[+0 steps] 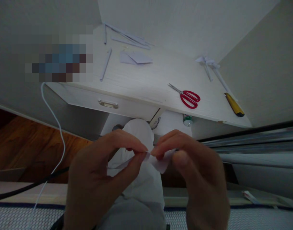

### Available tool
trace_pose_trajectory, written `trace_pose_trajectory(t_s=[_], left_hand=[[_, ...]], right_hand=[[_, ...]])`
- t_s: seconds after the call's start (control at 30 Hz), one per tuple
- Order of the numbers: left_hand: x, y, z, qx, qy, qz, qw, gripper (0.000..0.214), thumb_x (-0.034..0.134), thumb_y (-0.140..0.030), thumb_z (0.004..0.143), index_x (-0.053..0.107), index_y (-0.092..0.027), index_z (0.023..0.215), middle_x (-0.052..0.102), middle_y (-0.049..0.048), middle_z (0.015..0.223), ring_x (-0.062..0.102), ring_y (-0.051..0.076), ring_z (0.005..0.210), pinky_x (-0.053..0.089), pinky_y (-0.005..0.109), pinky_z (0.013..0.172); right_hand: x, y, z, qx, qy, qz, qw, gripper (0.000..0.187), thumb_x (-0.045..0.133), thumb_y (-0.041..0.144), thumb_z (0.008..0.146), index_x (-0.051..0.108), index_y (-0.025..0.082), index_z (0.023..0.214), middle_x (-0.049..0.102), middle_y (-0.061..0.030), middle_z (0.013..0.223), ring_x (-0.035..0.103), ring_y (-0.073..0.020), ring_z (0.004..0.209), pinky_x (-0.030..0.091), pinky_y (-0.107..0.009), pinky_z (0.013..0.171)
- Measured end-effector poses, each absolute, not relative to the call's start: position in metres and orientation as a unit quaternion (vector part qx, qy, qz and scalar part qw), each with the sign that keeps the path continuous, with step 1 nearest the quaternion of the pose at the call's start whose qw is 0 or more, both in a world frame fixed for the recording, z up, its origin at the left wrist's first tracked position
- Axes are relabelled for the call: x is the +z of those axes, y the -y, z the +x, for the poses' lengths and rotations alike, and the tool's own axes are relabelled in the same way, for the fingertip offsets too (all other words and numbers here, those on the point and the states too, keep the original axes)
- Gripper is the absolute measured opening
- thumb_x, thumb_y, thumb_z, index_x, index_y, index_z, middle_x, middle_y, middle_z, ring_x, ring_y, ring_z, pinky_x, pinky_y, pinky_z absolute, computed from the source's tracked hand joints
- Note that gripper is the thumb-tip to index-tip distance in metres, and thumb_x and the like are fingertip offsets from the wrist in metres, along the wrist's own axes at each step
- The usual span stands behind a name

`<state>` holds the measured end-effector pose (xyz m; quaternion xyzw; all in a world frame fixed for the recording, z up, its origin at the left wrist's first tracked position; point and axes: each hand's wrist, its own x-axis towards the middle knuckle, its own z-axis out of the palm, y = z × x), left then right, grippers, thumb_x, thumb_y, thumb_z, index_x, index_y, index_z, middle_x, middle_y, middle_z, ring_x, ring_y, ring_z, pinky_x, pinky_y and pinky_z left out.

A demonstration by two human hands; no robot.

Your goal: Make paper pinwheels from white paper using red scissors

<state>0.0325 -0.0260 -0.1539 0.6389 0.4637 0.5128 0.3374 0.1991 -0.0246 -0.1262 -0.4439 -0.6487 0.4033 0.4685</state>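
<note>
A small piece of white paper (162,163) is stretched between my two hands, above my leg in light trousers. My left hand (108,166) pinches it between thumb and forefinger near the middle, and part of the paper trails behind those fingers. The bent fingers of my right hand (194,163) rest on the paper's other side, close to the left fingertips. The right thumb stands a little apart from its forefinger, and the paper shows between them. Scissors with red handles (189,99) lie on the white desk (158,80) beyond my hands.
Rolled paper tubes (105,65) and flat paper sheets (136,58) lie at the desk's back left. A paper flower shape (206,61) and a yellow utility knife (234,104) are on the right. Below the desk edge stands a green-labelled bottle (188,120). A white cable (58,124) hangs at left.
</note>
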Motion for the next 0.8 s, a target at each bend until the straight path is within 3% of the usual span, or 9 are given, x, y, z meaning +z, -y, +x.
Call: trace_pose_trajectory(t_s=[0.1, 0.23, 0.37, 0.6, 0.8], left_hand=[[-0.154, 0.024, 0.030, 0.481, -0.443, 0.626, 0.425, 0.020, 0.064, -0.010, 0.081, 0.065, -0.030, 0.081, 0.066, -0.0068, 0.072, 0.064, 0.011, 0.064, 0.051, 0.020, 0.057], [-0.152, 0.019, 0.032, 0.457, -0.418, 0.616, 0.487, 0.022, 0.060, -0.007, 0.078, 0.064, -0.028, 0.078, 0.065, -0.0035, 0.068, 0.063, 0.013, 0.061, 0.051, 0.021, 0.053], [-0.152, 0.017, 0.033, 0.475, -0.411, 0.610, 0.483, 0.023, 0.060, -0.003, 0.076, 0.063, -0.026, 0.078, 0.064, -0.0020, 0.071, 0.064, 0.013, 0.064, 0.053, 0.021, 0.057], [-0.150, 0.025, 0.036, 0.478, -0.447, 0.619, 0.434, 0.025, 0.058, -0.005, 0.079, 0.062, -0.030, 0.082, 0.062, -0.0060, 0.072, 0.062, 0.010, 0.065, 0.051, 0.018, 0.059], [-0.149, 0.028, 0.036, 0.489, -0.445, 0.614, 0.430, 0.023, 0.058, -0.007, 0.082, 0.060, -0.030, 0.081, 0.062, -0.0069, 0.073, 0.060, 0.010, 0.068, 0.050, 0.018, 0.061]], right_hand=[[-0.123, 0.013, 0.213, 0.523, 0.606, -0.409, 0.438, 0.027, 0.052, 0.020, 0.095, 0.072, 0.022, 0.077, 0.068, 0.0019, 0.072, 0.062, -0.0103, 0.062, 0.052, -0.022, 0.058], [-0.127, 0.003, 0.215, 0.614, 0.568, -0.385, 0.390, 0.010, 0.070, 0.013, 0.081, 0.073, 0.022, 0.077, 0.067, 0.0033, 0.070, 0.060, -0.0103, 0.058, 0.052, -0.021, 0.053], [-0.133, 0.002, 0.211, 0.589, 0.587, -0.379, 0.406, 0.008, 0.075, 0.014, 0.077, 0.071, 0.021, 0.075, 0.065, 0.0032, 0.070, 0.060, -0.0104, 0.065, 0.052, -0.022, 0.063], [-0.145, 0.007, 0.205, 0.599, 0.573, -0.331, 0.452, 0.014, 0.075, 0.011, 0.077, 0.071, 0.023, 0.082, 0.064, 0.0032, 0.075, 0.060, -0.0105, 0.070, 0.052, -0.021, 0.064], [-0.158, 0.008, 0.199, 0.572, 0.564, -0.315, 0.505, 0.006, 0.075, 0.020, 0.081, 0.072, 0.025, 0.084, 0.065, 0.0015, 0.078, 0.061, -0.0127, 0.072, 0.054, -0.026, 0.069]])
